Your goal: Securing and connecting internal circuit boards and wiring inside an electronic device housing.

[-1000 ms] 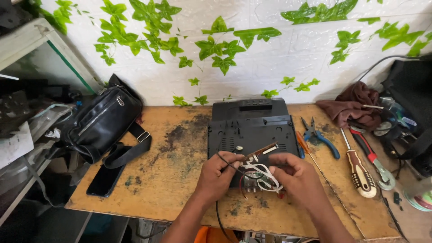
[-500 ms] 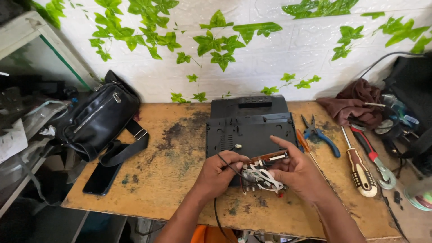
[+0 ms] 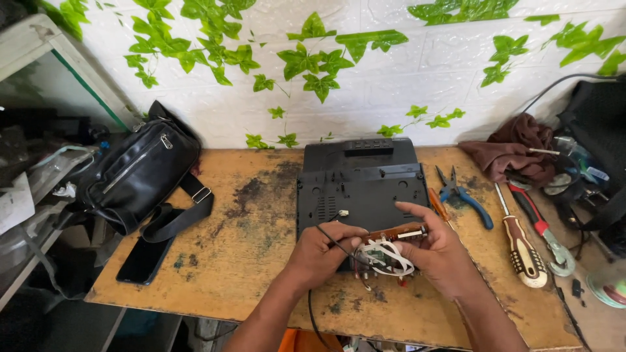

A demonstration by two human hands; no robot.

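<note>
Worn wooden table (image 3: 261, 215) against the wall, stained dark near its middle.

At its left lie a black bag (image 3: 134, 173) and, nearer, a dark phone (image 3: 145, 259); a black device casing (image 3: 358, 186) sits centre-far; blue-handled pliers (image 3: 464, 195), two screwdrivers (image 3: 521, 242) and a brown cloth (image 3: 515, 153) lie right.

A small brown circuit board (image 3: 394, 233) is held lengthwise above the tabletop's near edge, tilted slightly upward to the right. White wires (image 3: 386, 257) are looped in a bundle beneath it, and a thin black wire (image 3: 332, 242) runs off to the left. The board is positioned just in front of a dark grey device casing (image 3: 358, 186), which lies flat, underside up.
</note>
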